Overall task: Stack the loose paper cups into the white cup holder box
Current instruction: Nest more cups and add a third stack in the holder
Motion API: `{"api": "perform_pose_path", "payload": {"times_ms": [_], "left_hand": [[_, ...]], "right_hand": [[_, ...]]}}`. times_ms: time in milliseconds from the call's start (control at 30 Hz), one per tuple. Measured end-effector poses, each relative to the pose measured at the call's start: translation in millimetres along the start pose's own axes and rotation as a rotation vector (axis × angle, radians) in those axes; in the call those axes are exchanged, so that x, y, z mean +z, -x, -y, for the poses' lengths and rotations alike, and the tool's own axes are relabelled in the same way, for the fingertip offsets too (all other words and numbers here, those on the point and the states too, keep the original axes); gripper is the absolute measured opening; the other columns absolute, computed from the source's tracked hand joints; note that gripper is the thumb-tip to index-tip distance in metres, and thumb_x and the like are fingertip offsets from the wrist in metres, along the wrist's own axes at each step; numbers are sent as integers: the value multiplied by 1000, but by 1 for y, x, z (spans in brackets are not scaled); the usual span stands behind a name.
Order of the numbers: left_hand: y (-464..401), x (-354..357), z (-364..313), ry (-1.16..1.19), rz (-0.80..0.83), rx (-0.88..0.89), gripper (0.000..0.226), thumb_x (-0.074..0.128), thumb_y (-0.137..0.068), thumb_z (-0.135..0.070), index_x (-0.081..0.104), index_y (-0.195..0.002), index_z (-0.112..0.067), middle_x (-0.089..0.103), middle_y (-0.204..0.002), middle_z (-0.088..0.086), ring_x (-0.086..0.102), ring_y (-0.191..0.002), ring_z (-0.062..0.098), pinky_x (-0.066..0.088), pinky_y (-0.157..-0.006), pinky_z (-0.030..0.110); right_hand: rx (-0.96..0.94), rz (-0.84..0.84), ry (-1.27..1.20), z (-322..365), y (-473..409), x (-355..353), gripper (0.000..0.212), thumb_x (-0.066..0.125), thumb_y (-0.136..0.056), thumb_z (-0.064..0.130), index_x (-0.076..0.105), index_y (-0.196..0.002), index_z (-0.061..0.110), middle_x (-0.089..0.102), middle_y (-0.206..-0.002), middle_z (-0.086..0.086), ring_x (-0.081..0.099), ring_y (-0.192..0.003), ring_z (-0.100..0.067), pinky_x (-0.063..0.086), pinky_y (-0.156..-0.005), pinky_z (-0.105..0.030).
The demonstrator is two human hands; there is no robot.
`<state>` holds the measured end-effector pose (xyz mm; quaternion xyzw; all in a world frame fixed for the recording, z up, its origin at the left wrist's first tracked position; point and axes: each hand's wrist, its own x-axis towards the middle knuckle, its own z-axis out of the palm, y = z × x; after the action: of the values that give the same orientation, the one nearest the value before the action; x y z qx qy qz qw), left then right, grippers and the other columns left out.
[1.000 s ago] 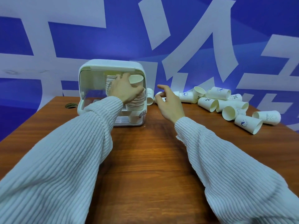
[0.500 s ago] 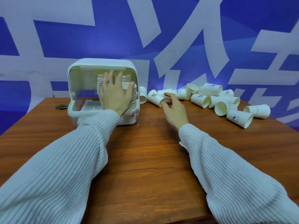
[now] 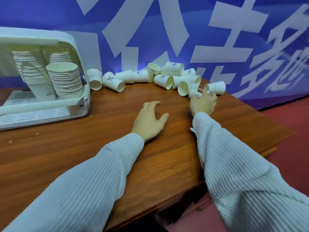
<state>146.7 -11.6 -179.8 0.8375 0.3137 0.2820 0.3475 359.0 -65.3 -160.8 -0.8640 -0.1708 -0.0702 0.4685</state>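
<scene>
The white cup holder box (image 3: 76,47) stands at the left with its front open. Inside it are three stacks of paper cups; the nearest stack (image 3: 64,79) stands upright at the front right. Several loose paper cups (image 3: 164,77) lie on their sides along the back of the wooden table (image 3: 103,134). My right hand (image 3: 203,102) reaches to the right end of that pile, its fingers touching a small cup (image 3: 194,93), beside another cup (image 3: 215,87). Over the table's middle my left hand (image 3: 148,120) is spread and holds nothing.
Two loose cups (image 3: 95,79) (image 3: 113,82) lie close to the box's right side. A blue wall with white lettering (image 3: 150,30) rises right behind the cups. The table's right edge (image 3: 267,118) drops to a red floor.
My left hand has left the stack in the box and moved right, to the middle of the table. My right hand has gone from the near cups to the pile's right end. The view has swung right.
</scene>
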Motion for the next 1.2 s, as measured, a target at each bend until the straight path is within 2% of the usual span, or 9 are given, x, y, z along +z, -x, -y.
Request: {"api": "perform_pose_path", "payload": {"times_ms": [167,267,333,533,700,767,867,967,1200], "left_hand": [[-2,-7,4,75,-61,-27,56,61,-98,-48,47,-148,-29,44,-140,-7,57,-110,7,50,-105,41],[1,-6,4,49,-47,-6,59,63,-97,-47,44,-150,-30,42,-144,-7,57,-111,6,50,-107,41],[2,-4,3,-6,-52,49,68,68,-94,-46,38,-153,-29,39,-150,-5,53,-126,11,44,-111,39],[3,2,4,-177,26,156,111,79,-80,-51,9,-164,-32,28,-164,0,34,-147,23,38,-116,45],[3,5,7,-168,39,120,85,71,-85,-57,28,-156,-35,56,-143,-5,56,-129,22,50,-101,46],[2,1,8,-126,-27,96,74,69,-87,-51,35,-150,-34,59,-131,-9,58,-119,18,51,-94,43],[2,-2,9,-89,-25,70,72,69,-89,-48,35,-150,-33,55,-135,-13,55,-118,14,49,-94,41],[3,-2,9,-83,-6,79,72,69,-89,-50,35,-149,-34,55,-131,-14,57,-114,13,52,-92,43],[1,-2,10,-56,-15,52,81,71,-87,-52,30,-154,-34,54,-135,-12,56,-117,12,52,-94,42]], "right_hand": [[34,178,-91,-20,-34,-11,31,60,-95,36,72,-121,23,61,-129,6,57,-117,-18,45,-97,-32],[45,22,-229,-20,-19,-14,13,57,-94,29,68,-92,26,69,-104,6,63,-93,-19,48,-72,-31],[12,-38,-313,-13,1,-20,15,55,-92,28,68,-84,25,69,-89,8,64,-86,-16,51,-71,-33],[-360,535,-569,14,66,-21,21,55,-89,-4,70,-80,6,66,-78,5,61,-74,-6,49,-68,-21],[-455,694,-572,17,77,-17,19,58,-95,2,74,-99,12,74,-98,4,69,-91,-7,52,-79,-20],[-443,511,-515,16,65,-10,21,61,-99,16,73,-115,21,71,-113,6,65,-104,-7,48,-89,-18],[-367,122,-165,4,26,-3,28,60,-96,28,73,-120,29,56,-137,1,52,-128,-20,42,-108,-35],[-279,106,227,-22,-11,2,37,55,-95,34,69,-129,34,30,-164,-6,29,-150,-27,30,-120,-47],[-241,187,405,-25,-21,12,48,55,-91,36,60,-131,10,52,-142,-10,43,-134,-32,39,-106,-47]]}}
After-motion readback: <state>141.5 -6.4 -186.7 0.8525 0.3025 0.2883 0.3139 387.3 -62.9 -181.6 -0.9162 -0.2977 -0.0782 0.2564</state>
